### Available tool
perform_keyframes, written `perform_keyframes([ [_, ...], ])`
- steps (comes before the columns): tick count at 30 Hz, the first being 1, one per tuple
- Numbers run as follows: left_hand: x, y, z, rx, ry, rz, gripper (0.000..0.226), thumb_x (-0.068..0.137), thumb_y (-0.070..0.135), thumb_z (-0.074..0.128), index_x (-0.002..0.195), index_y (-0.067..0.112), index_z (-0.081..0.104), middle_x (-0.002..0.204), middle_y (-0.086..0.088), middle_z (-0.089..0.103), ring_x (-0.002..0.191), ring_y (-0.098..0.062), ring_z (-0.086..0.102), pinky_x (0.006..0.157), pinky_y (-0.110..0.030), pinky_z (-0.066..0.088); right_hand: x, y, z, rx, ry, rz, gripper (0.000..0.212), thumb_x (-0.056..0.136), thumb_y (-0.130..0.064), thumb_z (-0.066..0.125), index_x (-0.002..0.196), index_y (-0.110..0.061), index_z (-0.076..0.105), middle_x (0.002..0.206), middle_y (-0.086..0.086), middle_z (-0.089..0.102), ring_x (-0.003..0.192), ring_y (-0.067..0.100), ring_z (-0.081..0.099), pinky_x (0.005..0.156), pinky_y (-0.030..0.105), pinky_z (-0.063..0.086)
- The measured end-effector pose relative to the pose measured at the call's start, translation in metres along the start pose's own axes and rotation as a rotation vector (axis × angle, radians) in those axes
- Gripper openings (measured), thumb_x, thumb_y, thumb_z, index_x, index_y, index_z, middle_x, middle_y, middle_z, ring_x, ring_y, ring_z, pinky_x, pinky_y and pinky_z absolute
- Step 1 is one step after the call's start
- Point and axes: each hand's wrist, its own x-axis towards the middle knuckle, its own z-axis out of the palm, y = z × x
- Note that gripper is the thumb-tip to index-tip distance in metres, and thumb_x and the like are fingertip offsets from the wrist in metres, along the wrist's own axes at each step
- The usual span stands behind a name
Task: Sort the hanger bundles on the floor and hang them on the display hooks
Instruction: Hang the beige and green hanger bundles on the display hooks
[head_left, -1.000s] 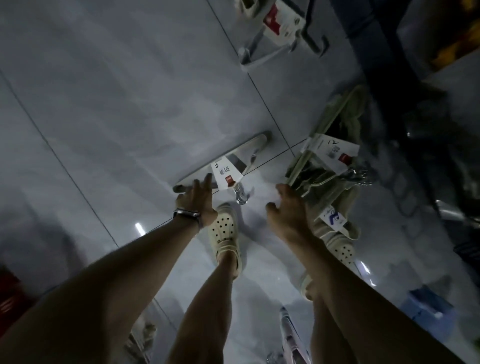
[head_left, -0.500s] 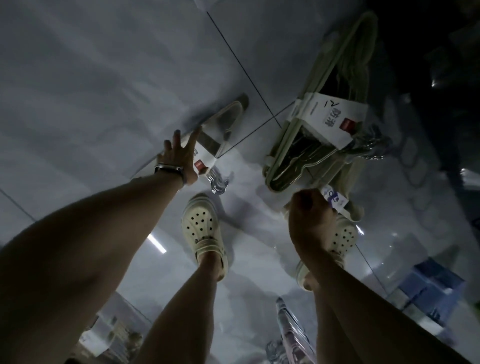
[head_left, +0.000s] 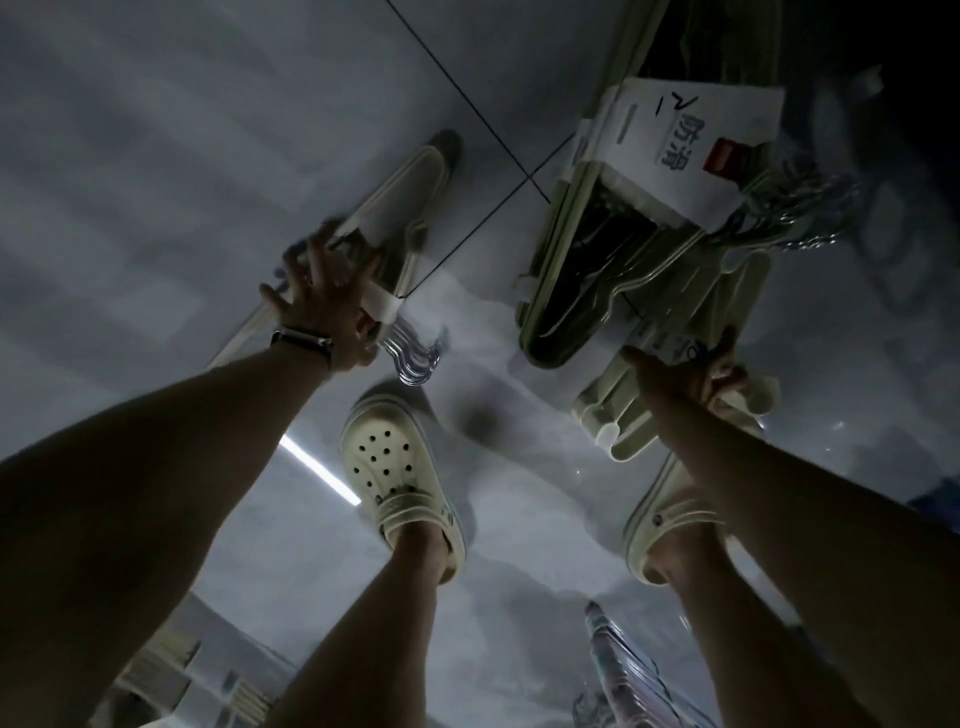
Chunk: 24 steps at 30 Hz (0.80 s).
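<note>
Head cam looks straight down past our two bare arms at a glossy grey tile floor (head_left: 156, 156); light is dim. Our L hand (head_left: 327, 306) lies on the cream hanger bundle (head_left: 415, 197), which rests flat on the floor at left w/ its steel hooks (head_left: 415, 361) pointing toward our left clog (head_left: 395, 467); fingers (head_left: 291, 262) are splayed wide over the bundle's middle, thumb by its white paper band (head_left: 382, 306); we can't tell whether the thumb hooks under. A dark watch strap (head_left: 304, 340) sits on that wrist.

Our R hand (head_left: 711, 376) grips the small green hanger bundle (head_left: 608, 415), fingers curled round it next to its little label (head_left: 675, 345), one finger sticking up; that bundle sits low, just ahead of our right clog (head_left: 670, 519); whether it touches the floor we can't tell. Just beyond it the big green hanger bundle (head_left: 566, 291) lies flat on the floor, wrapped in a white label (head_left: 675, 140) w/ black characters & a red square; its bunch of wire hooks (head_left: 789, 208) fans out to the right. The two green bundles overlap at the near end; the cream one lies well apart from them, a dark grout line (head_left: 467, 101) running btwn.

A bright strip of light (head_left: 319, 470) reflects off the floor btwn L arm & left clog; at the bottom edge something in clear wrap (head_left: 613, 665) shows, too blurred to tell what.
</note>
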Motion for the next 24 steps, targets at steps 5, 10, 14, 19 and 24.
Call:
perform_keyframes([
  [5, -0.007, -0.003, 0.004, 0.020, 0.094, -0.003, 0.114, 0.062, 0.046, 0.089, 0.147, 0.035, 0.014, 0.152, -0.028, 0.019, 0.129, -0.052, 0.033, 0.094, -0.069, 0.044, 0.017, 0.009, 0.012, 0.088, 0.054, 0.019, 0.112, 0.054, -0.049, 0.090, 0.153, -0.035, 0.037, 0.160, 0.019, 0.023, 0.139, 0.042, 0.035, 0.115, 0.056, 0.038],
  [10, -0.041, 0.009, -0.012, -0.023, 0.062, -0.053, 0.106, 0.057, 0.050, 0.092, 0.142, 0.036, 0.029, 0.152, -0.023, 0.017, 0.129, -0.051, 0.032, 0.091, -0.070, 0.046, 0.024, 0.034, 0.010, 0.060, 0.040, 0.012, 0.092, 0.047, -0.060, 0.083, 0.131, -0.040, 0.051, 0.145, 0.010, 0.048, 0.124, 0.034, 0.050, 0.107, 0.056, 0.044],
  [14, -0.087, 0.022, -0.041, -0.144, 0.082, -0.058, 0.099, 0.065, 0.053, 0.087, 0.144, 0.032, 0.032, 0.150, -0.022, 0.017, 0.129, -0.049, 0.031, 0.094, -0.067, 0.046, -0.004, 0.038, -0.020, 0.157, 0.028, 0.004, 0.084, 0.041, -0.057, 0.089, 0.116, -0.053, 0.051, 0.134, 0.012, 0.051, 0.113, 0.033, 0.056, 0.101, 0.053, 0.051],
  [19, -0.160, 0.040, -0.097, -0.279, 0.148, -0.102, 0.106, 0.055, 0.055, 0.091, 0.140, 0.033, 0.032, 0.147, -0.017, 0.018, 0.123, -0.047, 0.034, 0.088, -0.063, 0.050, -0.100, -0.003, -0.113, 0.154, -0.025, -0.084, 0.080, 0.059, -0.043, 0.087, 0.131, -0.023, 0.056, 0.138, 0.017, 0.051, 0.127, 0.038, 0.047, 0.110, 0.054, 0.040],
  [24, -0.252, 0.059, -0.176, -0.444, 0.225, -0.147, 0.108, 0.047, 0.056, 0.095, 0.131, 0.040, 0.028, 0.142, -0.013, 0.020, 0.118, -0.042, 0.037, 0.082, -0.059, 0.053, -0.163, -0.024, -0.209, 0.111, 0.002, -0.126, 0.062, 0.071, -0.031, 0.090, 0.124, -0.021, 0.059, 0.135, 0.021, 0.049, 0.121, 0.037, 0.045, 0.101, 0.044, 0.040],
])
